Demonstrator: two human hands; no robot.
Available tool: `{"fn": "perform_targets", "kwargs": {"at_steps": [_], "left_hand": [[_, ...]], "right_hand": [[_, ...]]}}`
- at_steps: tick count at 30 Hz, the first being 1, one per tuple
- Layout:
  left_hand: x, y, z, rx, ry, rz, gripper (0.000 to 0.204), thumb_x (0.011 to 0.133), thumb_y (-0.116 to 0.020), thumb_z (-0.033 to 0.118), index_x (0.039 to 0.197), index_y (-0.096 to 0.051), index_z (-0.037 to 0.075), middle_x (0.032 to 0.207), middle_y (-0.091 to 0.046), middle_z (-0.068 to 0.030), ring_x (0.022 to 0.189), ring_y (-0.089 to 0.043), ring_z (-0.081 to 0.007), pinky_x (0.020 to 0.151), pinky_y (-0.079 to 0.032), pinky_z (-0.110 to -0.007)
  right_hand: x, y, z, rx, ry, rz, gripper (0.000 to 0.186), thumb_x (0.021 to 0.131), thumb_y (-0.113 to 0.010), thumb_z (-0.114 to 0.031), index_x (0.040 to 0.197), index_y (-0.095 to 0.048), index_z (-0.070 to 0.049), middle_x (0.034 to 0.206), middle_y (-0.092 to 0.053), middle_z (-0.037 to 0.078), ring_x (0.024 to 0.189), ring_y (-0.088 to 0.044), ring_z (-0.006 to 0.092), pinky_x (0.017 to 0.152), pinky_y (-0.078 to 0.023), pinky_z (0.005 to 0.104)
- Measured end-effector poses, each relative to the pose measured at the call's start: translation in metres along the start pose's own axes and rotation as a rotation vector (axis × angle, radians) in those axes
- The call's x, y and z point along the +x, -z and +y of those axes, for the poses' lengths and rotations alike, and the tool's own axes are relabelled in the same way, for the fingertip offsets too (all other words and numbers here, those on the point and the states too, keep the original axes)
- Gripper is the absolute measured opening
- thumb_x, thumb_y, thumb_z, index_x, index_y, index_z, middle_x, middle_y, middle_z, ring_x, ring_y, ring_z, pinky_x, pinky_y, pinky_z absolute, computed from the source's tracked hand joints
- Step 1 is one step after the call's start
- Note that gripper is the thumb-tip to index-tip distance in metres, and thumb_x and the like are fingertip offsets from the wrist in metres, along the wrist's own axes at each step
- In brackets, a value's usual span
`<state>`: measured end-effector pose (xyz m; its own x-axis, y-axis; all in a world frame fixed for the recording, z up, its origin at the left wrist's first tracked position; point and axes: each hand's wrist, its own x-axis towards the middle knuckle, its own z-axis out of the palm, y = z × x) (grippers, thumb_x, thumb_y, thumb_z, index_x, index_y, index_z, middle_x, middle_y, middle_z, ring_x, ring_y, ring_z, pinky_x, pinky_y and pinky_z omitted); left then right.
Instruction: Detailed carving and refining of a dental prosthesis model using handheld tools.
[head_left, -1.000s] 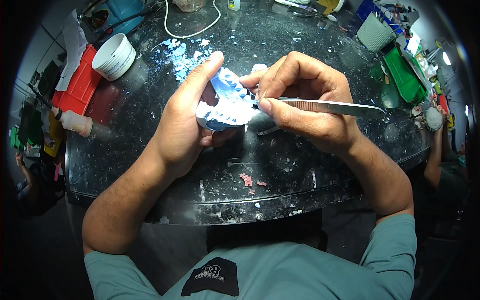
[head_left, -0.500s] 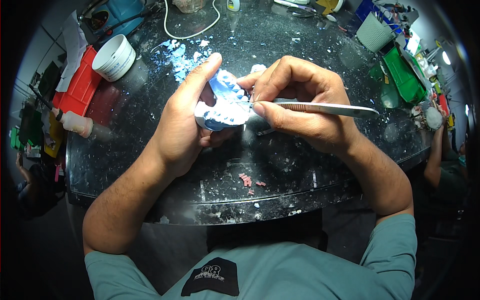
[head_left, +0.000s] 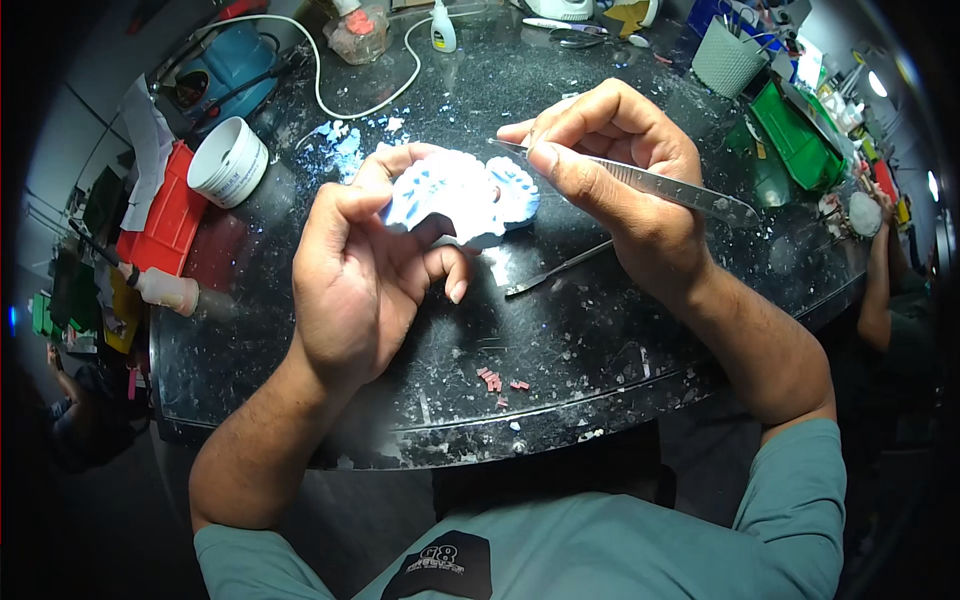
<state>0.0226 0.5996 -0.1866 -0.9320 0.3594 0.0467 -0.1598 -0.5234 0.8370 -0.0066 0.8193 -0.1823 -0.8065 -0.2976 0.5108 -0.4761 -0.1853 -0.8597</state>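
Observation:
My left hand grips a pale blue and white dental cast by its left side, the lower fingers curled beneath. Tooth shapes show along its arches, and a small reddish-brown spot sits toward its right part. To the right and above, my right hand pinches a scalpel with a flat, ridged metal handle. Its tip points left, apart from the cast. Below the cast lies a slim dark metal tool. Small pink pieces are scattered near the table's front edge.
Blue and white crumbs lie behind my left hand. At left stand a white tub, a red bin and a small bottle. A green bin and a mesh tool cup are at right. Another person's arm shows far right.
The cast has turned in my left hand and shifted slightly right. My right hand has drawn the scalpel up and away from it. The slim dark tool now shows more fully.

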Motion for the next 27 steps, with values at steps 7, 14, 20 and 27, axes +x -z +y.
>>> {"fn": "perform_targets", "kwargs": {"at_steps": [7,14,20,27], "left_hand": [[-0.003,-0.006,0.001,0.076,-0.051,-0.040,0.060,0.089,-0.038,0.035,0.140,-0.036,0.003,0.129,-0.056,-0.0288,0.098,-0.063,-0.0266,0.072,-0.053,-0.034],[-0.008,-0.009,0.001,0.038,-0.143,-0.058,0.065,0.087,-0.041,0.038,0.139,-0.035,-0.001,0.126,-0.055,-0.0287,0.092,-0.064,-0.0287,0.070,-0.055,-0.036],[-0.010,-0.015,0.002,0.103,-0.193,-0.052,0.077,0.083,-0.045,0.039,0.145,-0.030,-0.006,0.125,-0.056,-0.0278,0.095,-0.065,-0.0296,0.073,-0.055,-0.037],[-0.009,-0.014,0.004,0.086,-0.153,-0.101,0.091,0.073,-0.055,0.027,0.150,-0.023,-0.009,0.134,-0.052,-0.0238,0.108,-0.059,-0.0267,0.082,-0.052,-0.037]], "right_hand": [[-0.001,-0.002,0.001,0.022,0.043,0.037,0.014,0.094,-0.071,-0.009,0.101,-0.063,-0.001,0.092,-0.069,0.005,0.083,-0.062,0.0065,0.074,-0.049,0.0216],[0.000,-0.002,0.002,0.057,0.027,0.100,0.020,0.099,-0.067,-0.019,0.104,-0.067,0.001,0.094,-0.072,0.008,0.092,-0.068,0.0108,0.086,-0.055,0.0252],[0.000,0.000,0.002,0.024,-0.006,0.124,0.021,0.100,-0.066,-0.021,0.102,-0.067,0.000,0.094,-0.072,0.008,0.091,-0.068,0.0111,0.085,-0.056,0.0252],[0.002,-0.002,-0.004,0.157,-0.104,0.142,0.020,0.099,-0.068,-0.020,0.102,-0.066,-0.001,0.095,-0.070,0.007,0.088,-0.069,0.0131,0.083,-0.058,0.0279]]}}
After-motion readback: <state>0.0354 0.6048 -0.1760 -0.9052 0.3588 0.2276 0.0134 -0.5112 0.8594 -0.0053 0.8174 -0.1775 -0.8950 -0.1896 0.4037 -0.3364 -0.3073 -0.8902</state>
